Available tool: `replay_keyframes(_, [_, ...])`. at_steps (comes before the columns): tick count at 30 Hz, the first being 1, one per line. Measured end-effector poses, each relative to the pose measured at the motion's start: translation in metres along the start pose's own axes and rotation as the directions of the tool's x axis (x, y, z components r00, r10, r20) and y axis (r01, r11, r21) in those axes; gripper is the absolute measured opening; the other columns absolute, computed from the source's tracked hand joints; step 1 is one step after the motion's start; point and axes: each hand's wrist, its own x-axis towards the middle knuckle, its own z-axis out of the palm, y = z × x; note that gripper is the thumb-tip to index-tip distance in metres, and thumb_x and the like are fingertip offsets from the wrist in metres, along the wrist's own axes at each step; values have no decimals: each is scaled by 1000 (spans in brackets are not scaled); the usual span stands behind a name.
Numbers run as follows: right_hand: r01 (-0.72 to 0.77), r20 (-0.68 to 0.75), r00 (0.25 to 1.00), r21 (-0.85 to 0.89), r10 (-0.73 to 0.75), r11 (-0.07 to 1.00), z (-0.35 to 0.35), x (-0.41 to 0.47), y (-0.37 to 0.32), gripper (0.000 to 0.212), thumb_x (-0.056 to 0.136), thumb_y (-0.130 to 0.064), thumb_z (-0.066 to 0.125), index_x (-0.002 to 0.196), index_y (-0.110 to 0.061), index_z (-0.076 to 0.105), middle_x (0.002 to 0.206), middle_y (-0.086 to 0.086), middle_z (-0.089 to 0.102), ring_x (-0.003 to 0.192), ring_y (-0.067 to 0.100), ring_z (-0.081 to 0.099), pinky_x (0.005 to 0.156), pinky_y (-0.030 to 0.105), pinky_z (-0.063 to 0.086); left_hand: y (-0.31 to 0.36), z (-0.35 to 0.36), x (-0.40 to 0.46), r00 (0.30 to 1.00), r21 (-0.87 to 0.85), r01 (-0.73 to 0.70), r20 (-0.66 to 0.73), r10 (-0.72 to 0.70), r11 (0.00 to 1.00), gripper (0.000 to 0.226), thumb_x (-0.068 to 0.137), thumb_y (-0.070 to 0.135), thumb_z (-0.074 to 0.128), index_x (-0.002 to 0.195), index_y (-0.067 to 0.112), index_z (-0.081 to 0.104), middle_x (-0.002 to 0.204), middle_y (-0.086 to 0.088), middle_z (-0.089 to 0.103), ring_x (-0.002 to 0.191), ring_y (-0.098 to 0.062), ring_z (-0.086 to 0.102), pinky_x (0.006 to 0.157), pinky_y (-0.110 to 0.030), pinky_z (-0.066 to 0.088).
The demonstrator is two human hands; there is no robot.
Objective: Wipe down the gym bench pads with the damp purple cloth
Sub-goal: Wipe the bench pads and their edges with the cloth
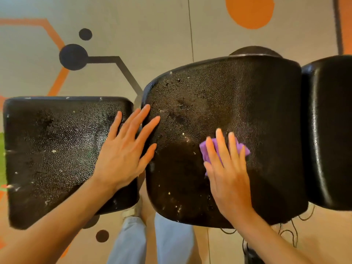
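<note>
Floor of grey vinyl with orange and black shapes filling the background beneath everything. Three black textured vinyl bench pads counted: middle pad, broad and speckled with pale crumbs and scuffs; left pad, flatter, likewise flecked; right pad, glossier and seemingly cleaner, cut off at the frame edge. Two bare hands. Left hand spread wide and flat, empty, bridging the gap between left and middle pads, probably to steady the body while leaning over. Right hand flat on the middle pad, fingers extended, pressing down on one crumpled damp purple cloth, likely for firm contact during a wiping stroke. Cloth mostly hidden under the fingers, edges showing both sides. Wiping apparently midway, specks remaining on two pads.
</note>
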Motion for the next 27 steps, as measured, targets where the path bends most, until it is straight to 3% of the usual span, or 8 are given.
replay_keyframes(3, [50, -2, 999, 1, -50, 999, -2, 45, 7, 49, 102, -26, 26, 149, -15, 21, 158, 11, 17, 146, 35, 10, 115, 57, 22, 0, 0, 1, 1000, -15, -15, -5, 15, 1000, 61, 99, 45, 37, 154, 22, 27, 164, -8, 18, 150, -24, 22, 123, -52, 11])
replay_keyframes(7, [-138, -144, 979, 39, 143, 990, -16, 153, -5, 51, 103, -30, 25, 151, -15, 19, 159, 10, 13, 147, 33, 7, 119, 51, 10, -1, 1, 0, 999, -23, -20, -33, 19, 1000, 60, 99, 44, 39, 154, 21, 29, 164, -9, 19, 150, -24, 23, 123, -52, 12])
replay_keyframes(13, [36, 45, 998, -24, -35, 999, -2, 8, -26, 51, 101, -25, 29, 150, -15, 21, 159, 10, 14, 147, 33, 7, 115, 55, 22, -2, 1, 0, 999, -31, -16, -36, 15, 999, 61, 98, 42, 43, 153, 20, 31, 163, -10, 21, 149, -25, 27, 124, -48, 9])
replay_keyframes(16, [80, 12, 997, -30, -79, 996, -2, 64, -20, 52, 100, -26, 29, 151, -15, 19, 159, 10, 13, 147, 33, 7, 117, 53, 19, -1, 2, 1, 999, -16, -18, -42, 18, 1000, 62, 97, 43, 42, 153, 21, 30, 163, -10, 21, 148, -25, 28, 123, -49, 11])
replay_keyframes(19, [-83, -135, 987, 24, 86, 996, -13, 150, -32, 51, 103, -29, 25, 152, -15, 16, 160, 10, 11, 147, 32, 6, 120, 50, 11, -1, 4, 1, 998, 7, -12, -57, 12, 1000, 61, 97, 43, 40, 153, 21, 30, 162, -10, 23, 148, -26, 28, 123, -50, 14])
replay_keyframes(21, [-150, -130, 979, 72, 158, 986, -6, 135, -41, 52, 103, -29, 25, 152, -13, 16, 160, 11, 10, 147, 32, 5, 120, 49, 10, 0, 3, 1, 998, -14, -19, -64, 18, 1000, 61, 98, 43, 38, 153, 20, 29, 162, -10, 23, 149, -26, 25, 123, -49, 13])
replay_keyframes(25, [69, 57, 996, -68, -65, 995, -3, 48, -33, 51, 101, -28, 21, 150, -14, 19, 159, 10, 13, 147, 33, 8, 117, 52, 19, -10, -8, -4, 993, -145, 7, -115, -24, 989, 59, 100, 35, 35, 153, 10, 28, 162, -13, 21, 151, -27, 15, 124, -43, 9])
replay_keyframes(27, [18, 12, 1000, -56, -18, 998, -6, 80, -20, 50, 102, -27, 20, 150, -14, 19, 159, 9, 12, 147, 32, 7, 118, 52, 16, -22, -11, -11, 987, -156, 54, -139, -76, 986, 60, 99, 30, 37, 152, 5, 28, 161, -15, 22, 151, -29, 15, 124, -41, 6])
